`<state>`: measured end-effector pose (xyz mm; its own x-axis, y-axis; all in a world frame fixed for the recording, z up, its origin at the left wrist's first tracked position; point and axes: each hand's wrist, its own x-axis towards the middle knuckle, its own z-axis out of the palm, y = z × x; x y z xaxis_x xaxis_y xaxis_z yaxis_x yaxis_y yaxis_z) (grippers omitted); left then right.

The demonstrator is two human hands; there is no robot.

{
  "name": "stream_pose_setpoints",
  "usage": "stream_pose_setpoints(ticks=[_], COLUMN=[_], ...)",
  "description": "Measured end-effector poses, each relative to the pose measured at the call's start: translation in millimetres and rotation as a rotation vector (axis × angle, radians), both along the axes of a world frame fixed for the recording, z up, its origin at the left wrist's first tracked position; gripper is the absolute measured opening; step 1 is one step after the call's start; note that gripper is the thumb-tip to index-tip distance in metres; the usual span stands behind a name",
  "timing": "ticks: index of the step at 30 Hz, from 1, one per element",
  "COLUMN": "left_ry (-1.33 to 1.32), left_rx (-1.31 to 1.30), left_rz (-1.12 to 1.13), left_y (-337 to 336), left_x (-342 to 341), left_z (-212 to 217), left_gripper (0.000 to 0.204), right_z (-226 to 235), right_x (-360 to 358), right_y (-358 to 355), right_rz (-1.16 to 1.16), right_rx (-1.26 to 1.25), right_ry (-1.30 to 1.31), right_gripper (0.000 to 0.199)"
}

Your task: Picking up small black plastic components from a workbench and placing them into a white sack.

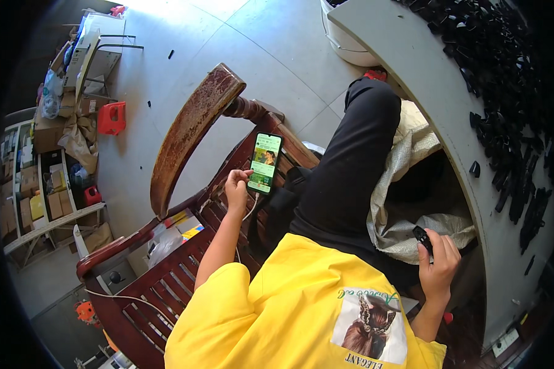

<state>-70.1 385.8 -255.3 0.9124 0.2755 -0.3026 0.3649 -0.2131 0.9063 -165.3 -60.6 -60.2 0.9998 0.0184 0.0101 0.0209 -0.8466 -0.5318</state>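
Clock face over my view, 12 at the top. Closest is my yellow shirt [271, 307] at 6. My right hand [439, 264] is out at 4, fingers pinched around a small black piece [422, 238], maybe a clip, can't make out much detail tbh. It's held up just over a pale woven sack [385, 224].

My left hand [236, 186] is at 9 with the fingers mostly curled and a fingertip at the left edge of the phone [265, 164]. Can't tell if it's pressing or how tight the hand is closed. The phone's nearly dead centre, screen lit, by the slats of the wooden bench [114, 253].

So the step right now looks like poking at the phone one-handed while the other hangs onto the piece. I'd guess using both hands on it calls for getting the left one off the screen first, keeping that pinch snug.

Further out at 2, loads of black pieces [498, 67] are heaped on the pale counter [421, 61]. White bucket [352, 50] at 1, red jug [109, 126] on the floor [184, 37] at 10, cluttered shelves [56, 226] past that around 9.
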Motion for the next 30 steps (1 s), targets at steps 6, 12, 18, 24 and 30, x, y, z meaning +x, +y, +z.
stream_pose_setpoints(ticks=[6,12,18,24,30], left_ry=[-0.01,-0.006,0.017,-0.006,-0.033], left_rx=[0.001,0.027,-0.001,0.022,0.02], left_rz=[-0.025,-0.029,-0.071,-0.147,-0.058], left_y=[0,-3,-5,-17,-10], left_x=[-3,-2,-2,12,8], left_z=[-3,-3,-4,1,1], left_gripper=[0.022,0.023,0.023,0.022,0.023], right_z=[-1,-5,-5,-5,-5], right_x=[-5,-5,-5,-3,-4], right_y=[1,2,3,5,5], right_rz=[-0.034,-0.055,-0.049,-0.041,-0.047], right_rx=[0.034,0.01,0.012,0.005,-0.002], right_ry=[0.026,-0.062,-0.054,-0.048,-0.051], right_gripper=[0.022,0.021,0.021,0.021,0.021])
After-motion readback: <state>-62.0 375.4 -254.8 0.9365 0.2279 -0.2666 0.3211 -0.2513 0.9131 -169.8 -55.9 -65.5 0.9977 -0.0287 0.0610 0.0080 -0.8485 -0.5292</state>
